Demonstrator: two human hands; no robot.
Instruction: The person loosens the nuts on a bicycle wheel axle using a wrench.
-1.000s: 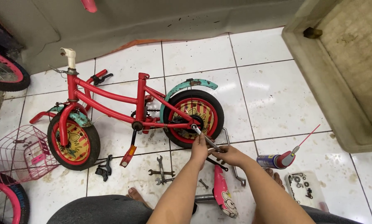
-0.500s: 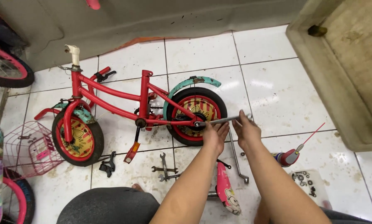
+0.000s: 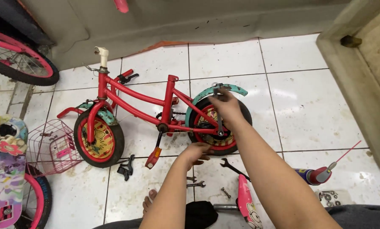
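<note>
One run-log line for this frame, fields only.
right hand: grips wrench on rear wheel | left hand: below wheel, grip unclear | red bicycle: on its side

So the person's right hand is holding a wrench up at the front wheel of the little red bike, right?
Not quite: it is the rear wheel, under the teal mudguard. The head view shows the right hand gripping the wrench there; the front wheel is untouched.

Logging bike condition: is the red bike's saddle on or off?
Off. The red bike has a bare seat tube, and a pink saddle with its post lies on the floor tiles.
</note>
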